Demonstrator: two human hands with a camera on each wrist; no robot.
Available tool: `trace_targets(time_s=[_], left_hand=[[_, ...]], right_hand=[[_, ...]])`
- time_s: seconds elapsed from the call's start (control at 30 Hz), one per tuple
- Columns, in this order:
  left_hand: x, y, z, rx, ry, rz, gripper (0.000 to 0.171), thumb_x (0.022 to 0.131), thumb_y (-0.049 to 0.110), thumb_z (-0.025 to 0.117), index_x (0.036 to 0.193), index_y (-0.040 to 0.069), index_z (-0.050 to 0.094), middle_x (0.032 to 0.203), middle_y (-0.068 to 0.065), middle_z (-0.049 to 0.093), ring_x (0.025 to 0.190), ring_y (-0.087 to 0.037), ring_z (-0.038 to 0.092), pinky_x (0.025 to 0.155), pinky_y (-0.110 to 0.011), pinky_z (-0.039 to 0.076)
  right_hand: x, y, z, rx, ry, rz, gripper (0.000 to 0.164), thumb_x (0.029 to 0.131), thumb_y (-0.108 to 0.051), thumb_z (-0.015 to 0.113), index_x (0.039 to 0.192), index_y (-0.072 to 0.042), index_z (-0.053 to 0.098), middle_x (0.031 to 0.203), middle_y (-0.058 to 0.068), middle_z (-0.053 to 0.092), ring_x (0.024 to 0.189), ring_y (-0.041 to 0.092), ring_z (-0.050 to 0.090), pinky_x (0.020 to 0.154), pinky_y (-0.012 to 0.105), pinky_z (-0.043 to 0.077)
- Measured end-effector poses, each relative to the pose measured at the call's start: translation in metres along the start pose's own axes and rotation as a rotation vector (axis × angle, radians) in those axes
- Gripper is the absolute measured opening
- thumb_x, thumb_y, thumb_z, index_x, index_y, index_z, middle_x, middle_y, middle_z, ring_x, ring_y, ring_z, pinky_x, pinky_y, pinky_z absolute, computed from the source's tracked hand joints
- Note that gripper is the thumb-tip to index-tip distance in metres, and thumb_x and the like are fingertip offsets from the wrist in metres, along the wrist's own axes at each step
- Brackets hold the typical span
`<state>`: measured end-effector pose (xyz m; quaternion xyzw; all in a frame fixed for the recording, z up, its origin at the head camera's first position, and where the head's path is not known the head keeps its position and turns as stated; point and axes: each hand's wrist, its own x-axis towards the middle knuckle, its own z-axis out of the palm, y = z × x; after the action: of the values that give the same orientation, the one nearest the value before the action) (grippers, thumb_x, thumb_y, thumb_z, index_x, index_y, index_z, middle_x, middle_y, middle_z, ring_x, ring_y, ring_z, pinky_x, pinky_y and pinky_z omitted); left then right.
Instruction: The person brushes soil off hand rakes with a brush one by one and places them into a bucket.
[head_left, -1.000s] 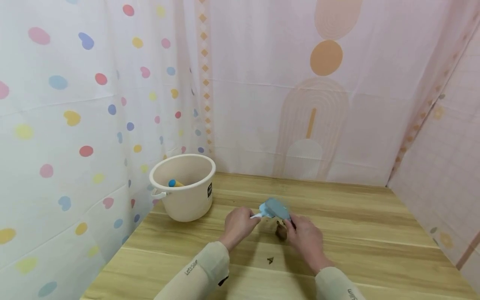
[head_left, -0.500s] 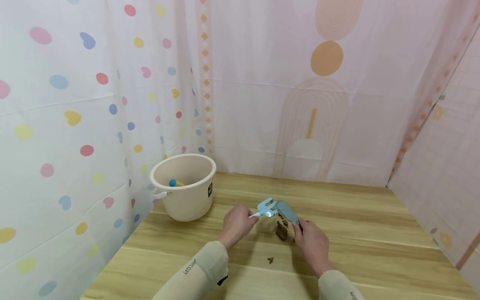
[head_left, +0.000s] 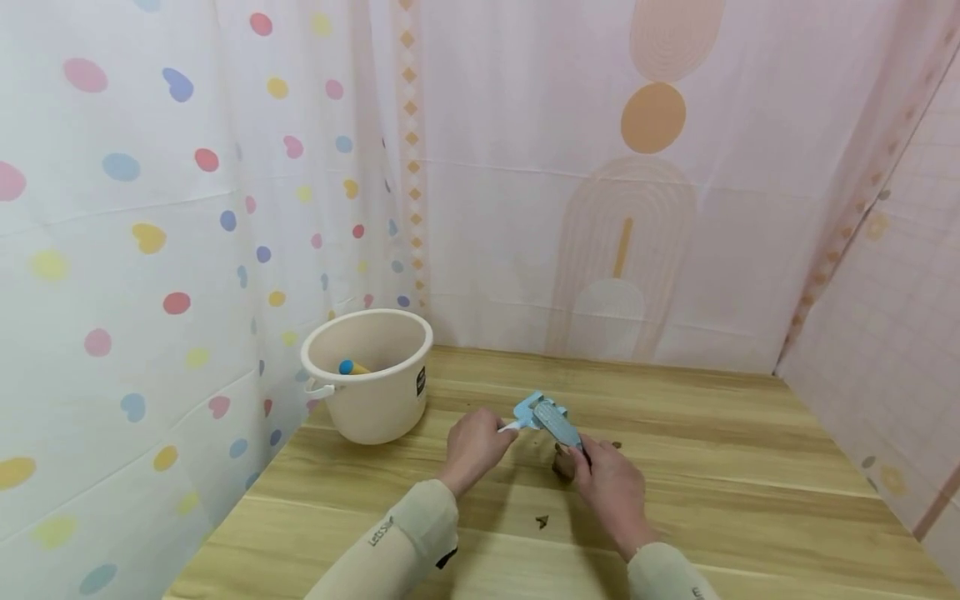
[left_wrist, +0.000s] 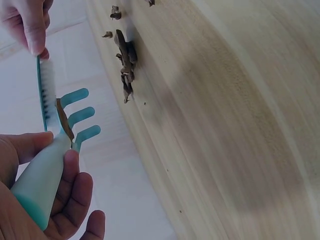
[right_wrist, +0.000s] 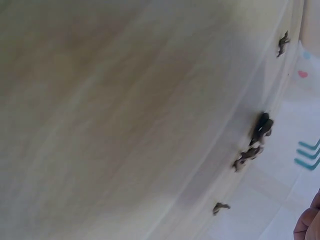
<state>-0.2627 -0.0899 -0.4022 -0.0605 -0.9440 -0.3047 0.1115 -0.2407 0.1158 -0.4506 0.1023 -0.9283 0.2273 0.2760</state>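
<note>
My left hand (head_left: 474,448) grips a small garden hand fork (left_wrist: 42,172) by its pale handle, thumb and fingers round it. Its three light-blue tines point away from the hand, and a brown flake (left_wrist: 64,120) lies against their base. My right hand (head_left: 613,492) holds a blue-backed brush (head_left: 557,423) with white bristles, which face the fork and meet or nearly meet it. Beneath the tools, a dark brown clump (head_left: 562,465) lies on the wooden table, partly hidden by the right hand. In the right wrist view, only the fingers (right_wrist: 310,222) show at the edge.
A cream bucket (head_left: 375,408) stands at the left of the table (head_left: 712,467), with a blue-ended yellow object (head_left: 351,367) inside. Small brown bits (head_left: 542,522) lie nearer the person. Patterned curtains (head_left: 495,250) hang behind and at both sides.
The brush shifts right off the fork, baring the tines, then comes back left over them. My right hand moves with it. The left hand and fork stay nearly in place.
</note>
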Motion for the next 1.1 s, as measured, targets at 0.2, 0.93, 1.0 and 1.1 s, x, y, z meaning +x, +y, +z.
trace_targets(time_s=[0.2,0.93,1.0,1.1], left_hand=[[0.000,-0.001,0.000,0.001,-0.009,-0.019,0.046,0.091,0.025,0.067,0.050,0.016,0.047,0.044,0.008,0.034,0.042,-0.008,0.031,0.041,-0.024,0.023],[0.000,-0.003,0.007,-0.022,0.002,-0.004,0.046,0.093,0.028,0.064,0.052,0.015,0.051,0.045,0.007,0.035,0.043,-0.009,0.033,0.042,-0.025,0.024],[0.000,-0.003,0.007,-0.033,-0.004,-0.004,0.046,0.094,0.027,0.064,0.052,0.015,0.050,0.045,0.007,0.035,0.043,-0.009,0.032,0.042,-0.024,0.023],[0.000,-0.003,0.006,-0.038,-0.005,0.004,0.047,0.094,0.027,0.064,0.052,0.015,0.047,0.045,0.007,0.034,0.043,-0.008,0.031,0.041,-0.024,0.022]], right_hand=[[-0.001,0.012,0.000,-0.012,0.003,0.022,0.025,0.094,-0.024,0.067,0.111,-0.006,0.072,0.076,0.008,0.063,0.057,0.022,0.057,0.045,0.037,0.042],[0.000,-0.002,-0.001,-0.018,0.091,-0.013,0.029,0.092,-0.025,0.070,0.113,-0.007,0.073,0.074,0.005,0.060,0.051,0.019,0.051,0.043,0.036,0.040],[-0.001,0.001,-0.001,-0.019,0.092,0.009,0.029,0.092,-0.026,0.070,0.114,-0.006,0.073,0.076,0.007,0.062,0.053,0.022,0.055,0.044,0.038,0.041],[0.000,0.004,-0.001,-0.010,0.087,0.023,0.030,0.093,-0.026,0.070,0.115,-0.005,0.072,0.079,0.009,0.064,0.055,0.025,0.058,0.044,0.039,0.043]])
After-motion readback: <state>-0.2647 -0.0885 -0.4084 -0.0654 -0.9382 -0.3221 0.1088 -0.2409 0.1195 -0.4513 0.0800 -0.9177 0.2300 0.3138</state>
